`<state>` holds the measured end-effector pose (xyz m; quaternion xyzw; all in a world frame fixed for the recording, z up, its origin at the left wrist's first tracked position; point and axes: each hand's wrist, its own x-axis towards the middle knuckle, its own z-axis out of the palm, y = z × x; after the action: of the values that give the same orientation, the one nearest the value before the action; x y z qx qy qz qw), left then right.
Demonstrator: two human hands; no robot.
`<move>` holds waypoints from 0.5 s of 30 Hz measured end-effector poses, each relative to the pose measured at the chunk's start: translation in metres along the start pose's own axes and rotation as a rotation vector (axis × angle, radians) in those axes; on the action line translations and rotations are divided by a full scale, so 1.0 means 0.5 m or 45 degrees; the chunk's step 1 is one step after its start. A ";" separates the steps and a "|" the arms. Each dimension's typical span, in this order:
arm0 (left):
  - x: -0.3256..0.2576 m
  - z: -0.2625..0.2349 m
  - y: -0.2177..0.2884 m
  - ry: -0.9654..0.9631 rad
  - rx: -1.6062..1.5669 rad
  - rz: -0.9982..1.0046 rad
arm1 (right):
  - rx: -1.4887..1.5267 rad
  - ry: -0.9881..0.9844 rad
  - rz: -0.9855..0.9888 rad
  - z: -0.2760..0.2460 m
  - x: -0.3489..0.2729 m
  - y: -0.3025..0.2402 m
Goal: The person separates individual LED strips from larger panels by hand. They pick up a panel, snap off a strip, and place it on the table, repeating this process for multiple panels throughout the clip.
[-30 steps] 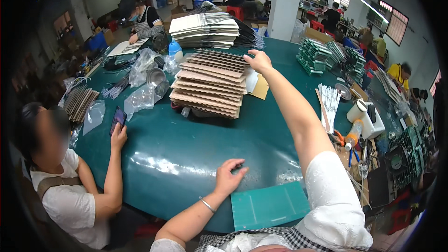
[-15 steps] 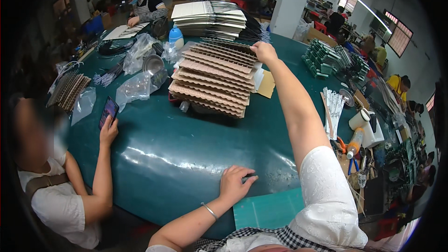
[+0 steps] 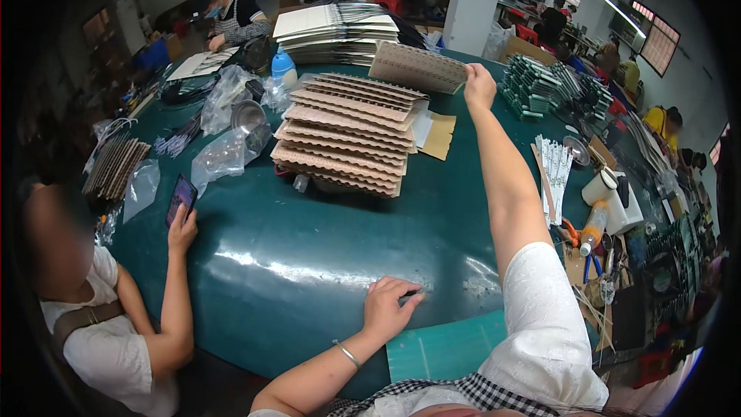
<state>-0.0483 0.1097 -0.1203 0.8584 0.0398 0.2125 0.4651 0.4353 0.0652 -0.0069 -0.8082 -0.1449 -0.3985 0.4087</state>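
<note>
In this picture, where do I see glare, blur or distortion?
Head view: white glare streaks the green table; same head view: the person at left has a blurred head; again head view: the pillar appears tilted, and the round rim darkens.

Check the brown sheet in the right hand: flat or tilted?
Tilted: the right hand grips the brown sheet by one end, broad face showing.

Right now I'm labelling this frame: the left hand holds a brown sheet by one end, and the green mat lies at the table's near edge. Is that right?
Wrong hand: the head view shows the right hand, not the left hand, holding the brown sheet by one end. The green mat does lie at the table's near edge.
</note>
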 end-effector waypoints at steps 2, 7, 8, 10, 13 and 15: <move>-0.001 0.006 -0.003 -0.014 -0.004 0.012 | 0.008 0.080 0.027 -0.040 0.014 0.046; -0.003 0.004 -0.003 -0.016 0.015 0.020 | -0.093 0.133 -0.090 -0.167 0.034 0.090; -0.004 0.005 -0.007 -0.015 0.021 0.012 | -0.114 0.133 -0.116 -0.190 0.036 0.087; -0.003 0.003 -0.002 -0.022 0.036 0.023 | -0.173 0.160 -0.173 -0.244 0.047 0.082; -0.006 0.006 -0.002 -0.027 0.032 0.006 | -0.213 0.145 -0.170 -0.317 0.067 0.059; -0.006 0.009 0.001 -0.046 -0.003 -0.041 | -0.225 0.166 -0.173 -0.367 0.091 0.050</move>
<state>-0.0491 0.1053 -0.1231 0.8609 0.0449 0.1896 0.4699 0.3820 -0.0970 0.0783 -0.8017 -0.1367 -0.4882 0.3165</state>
